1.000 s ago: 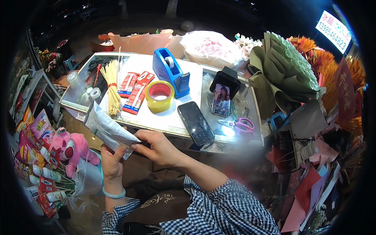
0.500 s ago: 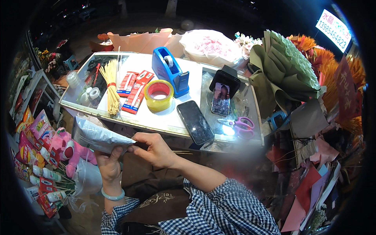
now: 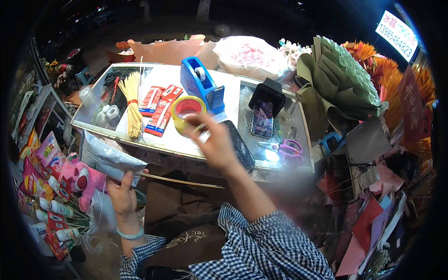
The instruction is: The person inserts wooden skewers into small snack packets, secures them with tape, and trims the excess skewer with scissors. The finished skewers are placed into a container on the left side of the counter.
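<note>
My left hand (image 3: 122, 193) grips the lower corner of a silvery-white packet (image 3: 109, 156), together with thin bamboo sticks (image 3: 186, 181) that stick out to the right. My right hand (image 3: 214, 144) is over the table's front edge, its fingers smeared by motion at the near side of a yellow tape roll (image 3: 176, 112). Whether those fingers grip the roll cannot be made out. Behind the roll stands a blue tape dispenser (image 3: 196, 84). A dark phone (image 3: 240, 147) lies partly hidden behind my right hand.
Left on the table (image 3: 163, 145) are a bundle of bamboo sticks (image 3: 133, 107) and red packets (image 3: 161, 112). Purple-handled scissors (image 3: 291, 148) and a propped phone (image 3: 262, 119) sit to the right. Wrapped bouquets (image 3: 252, 56) line the back; a pink plush toy (image 3: 86, 179) is at left.
My right hand has left the packet and reached forward to the tape roll. The packet, in my left hand, has shifted slightly left, and the sticks at its corner now show.
</note>
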`<action>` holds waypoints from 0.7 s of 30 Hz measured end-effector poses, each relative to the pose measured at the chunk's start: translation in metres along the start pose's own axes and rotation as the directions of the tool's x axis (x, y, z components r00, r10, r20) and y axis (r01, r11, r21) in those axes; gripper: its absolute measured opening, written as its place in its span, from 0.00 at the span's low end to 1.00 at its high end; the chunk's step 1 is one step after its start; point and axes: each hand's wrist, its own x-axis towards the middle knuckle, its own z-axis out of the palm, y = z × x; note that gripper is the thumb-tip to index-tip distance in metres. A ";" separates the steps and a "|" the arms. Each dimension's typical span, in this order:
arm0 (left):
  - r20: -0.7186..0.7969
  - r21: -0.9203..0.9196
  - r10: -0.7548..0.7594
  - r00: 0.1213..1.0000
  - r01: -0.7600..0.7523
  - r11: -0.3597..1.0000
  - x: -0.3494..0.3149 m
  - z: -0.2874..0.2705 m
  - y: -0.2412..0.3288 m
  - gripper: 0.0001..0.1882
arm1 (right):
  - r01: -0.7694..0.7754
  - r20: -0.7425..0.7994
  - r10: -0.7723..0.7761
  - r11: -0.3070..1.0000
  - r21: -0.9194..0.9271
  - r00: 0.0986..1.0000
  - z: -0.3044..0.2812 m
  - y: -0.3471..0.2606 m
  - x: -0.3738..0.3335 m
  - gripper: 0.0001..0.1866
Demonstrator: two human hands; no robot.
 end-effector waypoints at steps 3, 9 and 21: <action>0.007 0.052 -0.048 0.999 0.047 0.998 -0.001 0.001 0.006 0.16 | 0.021 -0.402 -0.209 0.906 -0.424 0.892 -0.037 0.047 0.041 0.16; 0.032 0.146 -0.032 0.999 0.027 0.989 -0.004 0.007 0.003 0.15 | -0.542 -0.274 0.471 0.770 -0.337 0.839 -0.068 0.112 0.082 0.22; 0.067 0.031 -0.064 0.996 0.062 0.998 -0.008 0.004 -0.005 0.17 | -0.611 -0.147 0.609 0.791 0.037 0.780 -0.053 0.107 0.110 0.22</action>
